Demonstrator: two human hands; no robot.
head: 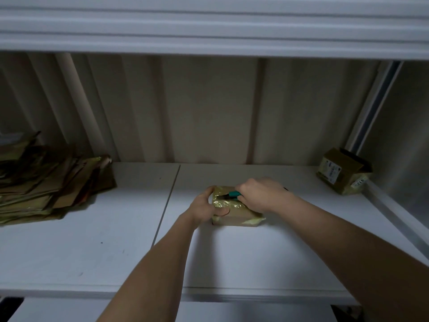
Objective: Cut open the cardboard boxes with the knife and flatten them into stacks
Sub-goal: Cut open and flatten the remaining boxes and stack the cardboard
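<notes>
on one white desk (97, 252), one stack of flattened cardboard (46, 189) lies far left, one opened box (343, 171) far right. at centre, one taped box (234, 213), the left hand (204, 208) in a grip on its side, the right hand (260, 194) closed round one green-handled knife (233, 194) on its top.

Single head-worn view, forward and down, close over the white shelf (92, 240).
</notes>
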